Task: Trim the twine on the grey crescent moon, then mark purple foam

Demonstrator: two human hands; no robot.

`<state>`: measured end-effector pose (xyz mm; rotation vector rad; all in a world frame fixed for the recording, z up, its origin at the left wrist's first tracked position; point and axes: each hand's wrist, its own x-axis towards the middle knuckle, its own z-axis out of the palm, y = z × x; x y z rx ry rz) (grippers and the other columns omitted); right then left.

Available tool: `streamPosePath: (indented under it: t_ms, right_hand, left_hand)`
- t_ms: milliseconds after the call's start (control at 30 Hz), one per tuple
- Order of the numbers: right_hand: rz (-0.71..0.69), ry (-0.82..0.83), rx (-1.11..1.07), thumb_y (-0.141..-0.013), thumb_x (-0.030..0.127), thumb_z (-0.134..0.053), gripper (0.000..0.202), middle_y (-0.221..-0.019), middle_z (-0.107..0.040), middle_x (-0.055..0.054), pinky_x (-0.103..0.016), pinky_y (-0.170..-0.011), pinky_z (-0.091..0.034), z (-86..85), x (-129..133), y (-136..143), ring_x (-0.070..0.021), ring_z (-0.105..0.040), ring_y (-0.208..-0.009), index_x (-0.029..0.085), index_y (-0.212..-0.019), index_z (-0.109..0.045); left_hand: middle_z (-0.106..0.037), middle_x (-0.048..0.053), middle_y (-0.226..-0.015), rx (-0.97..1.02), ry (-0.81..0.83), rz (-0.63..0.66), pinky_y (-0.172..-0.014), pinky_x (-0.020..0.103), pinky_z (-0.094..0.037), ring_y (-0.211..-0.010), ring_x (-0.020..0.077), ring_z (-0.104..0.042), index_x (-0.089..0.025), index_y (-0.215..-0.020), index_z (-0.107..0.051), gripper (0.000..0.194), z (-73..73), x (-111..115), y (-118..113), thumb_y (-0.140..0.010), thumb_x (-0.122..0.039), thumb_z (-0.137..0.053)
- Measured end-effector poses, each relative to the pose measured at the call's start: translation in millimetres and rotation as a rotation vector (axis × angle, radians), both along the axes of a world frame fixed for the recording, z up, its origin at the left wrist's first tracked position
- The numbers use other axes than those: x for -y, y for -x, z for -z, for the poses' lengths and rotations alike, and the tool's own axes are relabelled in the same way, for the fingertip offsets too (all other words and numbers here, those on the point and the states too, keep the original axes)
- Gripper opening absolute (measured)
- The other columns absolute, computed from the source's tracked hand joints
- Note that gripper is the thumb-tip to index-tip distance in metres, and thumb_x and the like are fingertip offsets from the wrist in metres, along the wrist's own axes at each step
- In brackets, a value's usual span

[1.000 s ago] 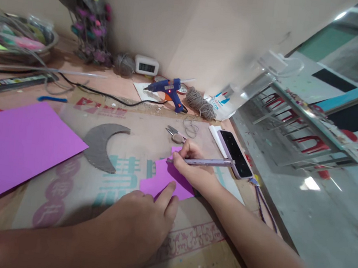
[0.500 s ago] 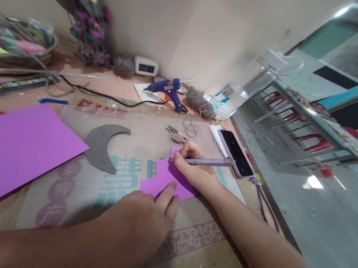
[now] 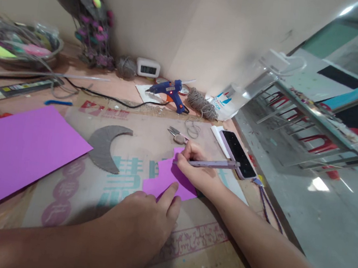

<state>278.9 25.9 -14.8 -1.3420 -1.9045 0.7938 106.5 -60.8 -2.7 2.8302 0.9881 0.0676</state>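
My right hand (image 3: 200, 175) grips a light purple pen (image 3: 216, 163), its tip end at a small purple piece of paper (image 3: 163, 177) with a stepped, cut edge. Index finger stretched out, my left hand (image 3: 149, 217) lies on the lower part of that piece and presses it to the table. Its other fingers are partly curled or hidden. To the left are a grey crescent shape (image 3: 101, 147) and a large purple sheet (image 3: 23, 149). Small scissors (image 3: 179, 138) lie just beyond my right hand, partly covered by it.
A blue glue gun (image 3: 170, 93) with a black cord rests at the back beside grey yarn (image 3: 202, 104). A phone (image 3: 239, 154) lies right, near the table edge, with a clear bottle (image 3: 236, 95) behind. A cutter (image 3: 21, 88) and a filled basket (image 3: 50, 55) are left.
The view has shifted slightly, so everything sits a little farther right. Both hands keep almost the same places on the paper; the pen has barely moved.
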Motion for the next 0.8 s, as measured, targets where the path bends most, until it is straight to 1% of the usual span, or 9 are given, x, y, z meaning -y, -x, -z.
streamPosePath:
  t_ms: [233,400,567,800]
  right_hand:
    - [-0.023,-0.005,0.018,-0.074,0.016,-0.053,0.026,-0.055,-0.031,0.007,-0.023,-0.049,-0.028,-1.7,1,-2,-0.0085,-0.032,-0.051,0.021,-0.06,-0.031]
    - [-0.088,0.009,-0.003,-0.077,0.018,-0.052,0.026,-0.056,-0.033,0.007,-0.024,-0.051,-0.03,-2.8,4,-1,-0.0093,-0.034,-0.052,0.022,-0.061,-0.032]
    - [-0.137,0.018,0.004,-0.078,0.019,-0.054,0.026,-0.056,-0.036,0.006,-0.024,-0.049,-0.03,-3.5,8,-1,-0.0091,-0.036,-0.051,0.022,-0.061,-0.034]
    - [-0.177,0.064,-0.021,-0.077,0.021,-0.055,0.024,-0.055,-0.038,0.006,-0.023,-0.048,-0.03,-7.0,11,3,-0.0083,-0.037,-0.049,0.021,-0.061,-0.037]
  left_hand:
    - [-0.062,0.017,-0.124,0.024,-0.032,-0.005,-0.05,0.035,-0.048,-0.058,0.0213,-0.067,-0.013,-0.129,-0.051,0.043,-2.2,-1,0,-0.088,-0.02,-0.041]
    - [-0.064,0.018,-0.12,0.025,-0.019,0.0,-0.05,0.034,-0.048,-0.059,0.0207,-0.067,-0.012,-0.129,-0.051,0.044,-2.8,-2,0,-0.086,-0.018,-0.042]
    - [-0.066,0.014,-0.114,0.034,-0.029,-0.003,-0.047,0.034,-0.045,-0.057,0.0203,-0.065,-0.013,-0.127,-0.052,0.041,-2.7,-1,0,-0.087,-0.019,-0.042]
    - [-0.065,0.016,-0.117,0.025,-0.034,-0.001,-0.046,0.031,-0.045,-0.054,0.0177,-0.065,-0.013,-0.126,-0.053,0.041,-1.5,-1,-1,-0.087,-0.019,-0.044]
